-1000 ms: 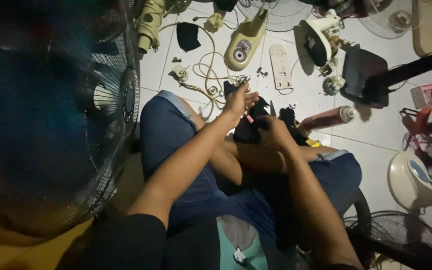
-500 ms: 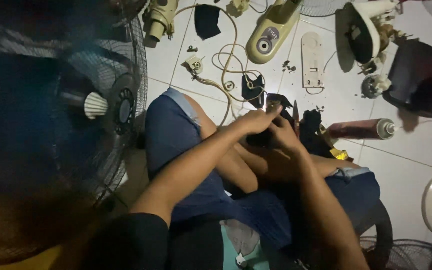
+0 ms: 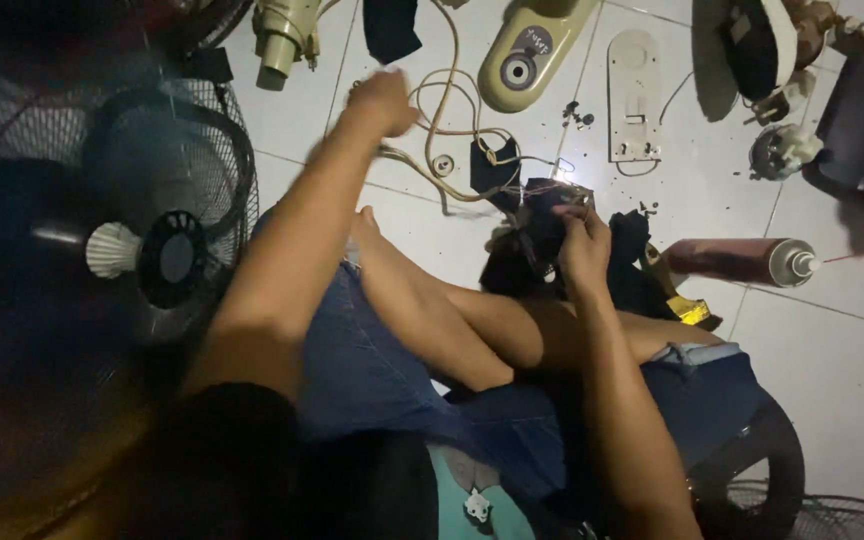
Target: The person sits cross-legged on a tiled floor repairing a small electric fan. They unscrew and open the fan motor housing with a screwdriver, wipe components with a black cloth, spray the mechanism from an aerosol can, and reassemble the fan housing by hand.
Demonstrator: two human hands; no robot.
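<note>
The floor (image 3: 832,350) is pale square tile with thin dark grout lines, dimly lit and strewn with taken-apart fan pieces; the person sits on it cross-legged in blue denim shorts. Taking the dark part (image 3: 537,232) held over the knees as the landmark: to its left stands a fan head with a black wire cage (image 3: 167,255) and a white hub, filling that side of the view; beyond it, farther from the person, lie a tangle of beige cord (image 3: 442,120), a cream fan base with a round dial (image 3: 527,55) and a flat white plate (image 3: 634,95); to its right a brown spray can (image 3: 737,262) lies on its side, white cap pointing away. The dark part itself is a small black, irregular piece with thin wires trailing off its top edge; its exact form is too dark to tell. The right hand (image 3: 584,250) is closed around it from the right side, fingers curled onto it. The left hand (image 3: 384,100) is stretched out well beyond it, over the cord, blurred; whether its fingers are spread or closed I cannot tell
</note>
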